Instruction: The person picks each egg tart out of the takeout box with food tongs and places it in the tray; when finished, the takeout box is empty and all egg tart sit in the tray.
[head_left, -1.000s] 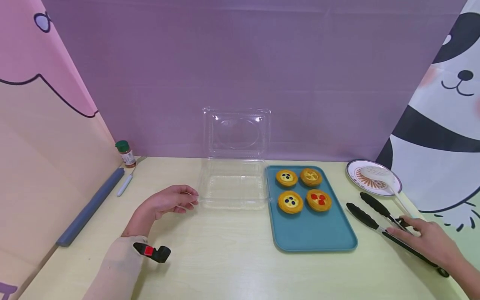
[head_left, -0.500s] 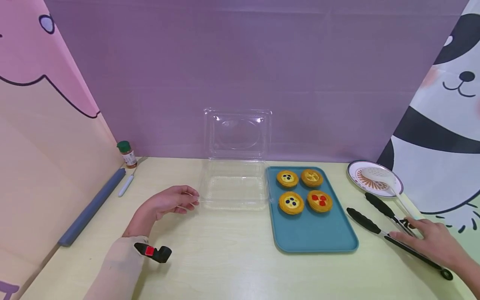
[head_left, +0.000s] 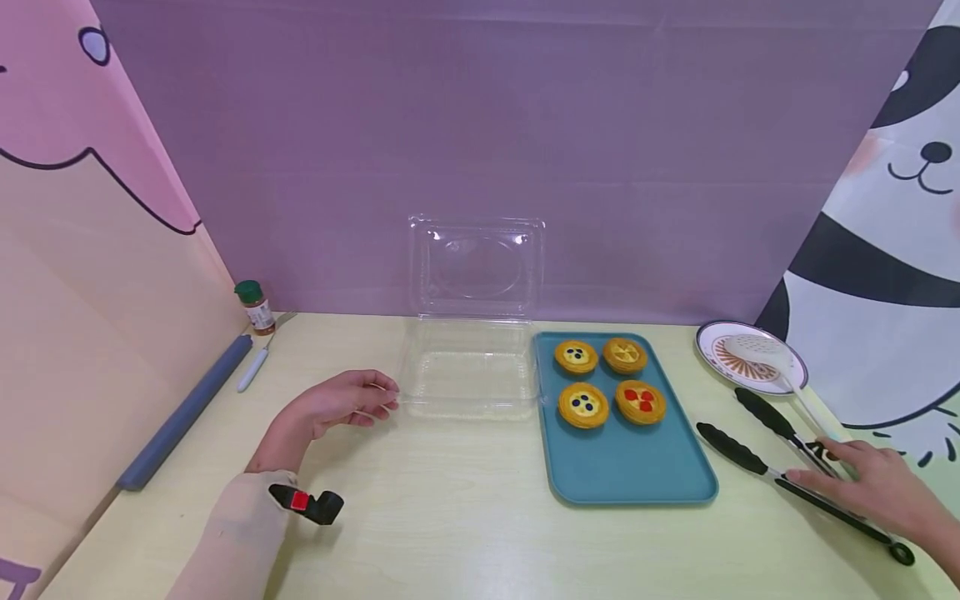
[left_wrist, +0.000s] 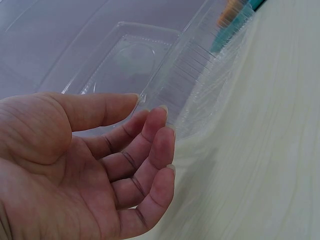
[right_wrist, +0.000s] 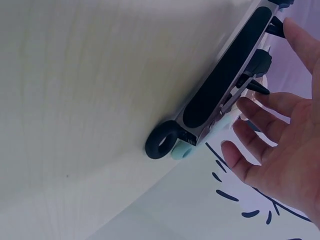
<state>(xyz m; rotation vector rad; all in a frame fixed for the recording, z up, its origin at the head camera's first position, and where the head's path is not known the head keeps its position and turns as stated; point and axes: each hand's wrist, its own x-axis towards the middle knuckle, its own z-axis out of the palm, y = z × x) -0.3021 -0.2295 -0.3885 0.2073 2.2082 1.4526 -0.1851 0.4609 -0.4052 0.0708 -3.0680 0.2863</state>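
Left hand (head_left: 341,406), fingers relaxed, touching clear clamshell box (head_left: 467,367) rim; right hand (head_left: 881,490), fingers straight, resting on black tongs (head_left: 787,467); both on table (head_left: 465,517).

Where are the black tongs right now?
In the head view the black tongs lie on the table's right side, between the teal tray and the patterned plate, under the right hand.

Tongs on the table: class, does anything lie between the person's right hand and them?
Nothing visible does. The right hand is already over the black tongs, fingers straight beside the handles in the right wrist view. The white slotted spoon lies just behind them.
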